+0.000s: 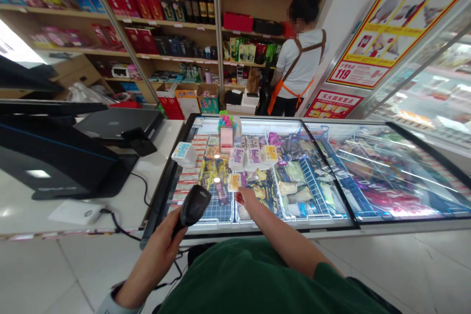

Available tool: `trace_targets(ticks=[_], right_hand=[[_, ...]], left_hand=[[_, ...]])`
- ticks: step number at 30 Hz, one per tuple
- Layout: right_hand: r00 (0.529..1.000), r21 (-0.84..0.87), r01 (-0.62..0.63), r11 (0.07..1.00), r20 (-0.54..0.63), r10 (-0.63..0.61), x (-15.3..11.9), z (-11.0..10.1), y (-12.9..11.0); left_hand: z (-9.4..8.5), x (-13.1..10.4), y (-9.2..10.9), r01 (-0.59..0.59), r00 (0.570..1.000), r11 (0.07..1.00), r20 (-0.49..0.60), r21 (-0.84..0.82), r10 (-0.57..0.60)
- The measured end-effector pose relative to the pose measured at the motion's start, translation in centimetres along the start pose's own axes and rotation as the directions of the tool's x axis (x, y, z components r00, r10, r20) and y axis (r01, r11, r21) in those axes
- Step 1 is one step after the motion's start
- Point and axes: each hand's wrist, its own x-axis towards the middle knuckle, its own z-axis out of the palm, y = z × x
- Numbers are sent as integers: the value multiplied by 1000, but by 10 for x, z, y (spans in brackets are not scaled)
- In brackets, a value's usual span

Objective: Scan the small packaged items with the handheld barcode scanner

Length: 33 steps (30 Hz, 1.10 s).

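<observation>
My left hand [165, 238] is wrapped round the handle of a black handheld scanner [196, 205], held above the freezer's front left corner. My right hand [246, 197] has its fingers closed on the near edge of a small yellow-and-white pack [234, 182]. Just beyond that pack, on the glass lid, stand white packs with purple labels [253, 156] and one with a yellow label [270, 154]. A stack of white packs with blue labels [184, 154] sits to the left. Behind the purple ones is a pink-and-white card [226, 138] beside a colourful trinket [225, 120].
Glass-topped freezers [294, 176] full of bagged goods run to the right. On the left counter [162, 157] are a black terminal [66, 157] and a white box [75, 212]. A person [300, 59] in an orange-tied apron stands behind, by the shelves [184, 24]. The scanner's cord hangs low.
</observation>
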Motion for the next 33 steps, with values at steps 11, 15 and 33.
trace_targets(ticks=[11, 15, 33], right_hand=[[978, -135, 171, 976, -99, -185, 13, 3, 15], [963, -236, 226, 945, -91, -253, -1, 0, 17], [887, -407, 456, 792, 285, -364, -26, 206, -51]], left_hand=[[-6, -11, -9, 14, 999, 1000, -38, -14, -14], [-6, -14, -13, 29, 998, 999, -56, -34, -30], [-28, -56, -37, 221, 941, 965, -230, -139, -248]])
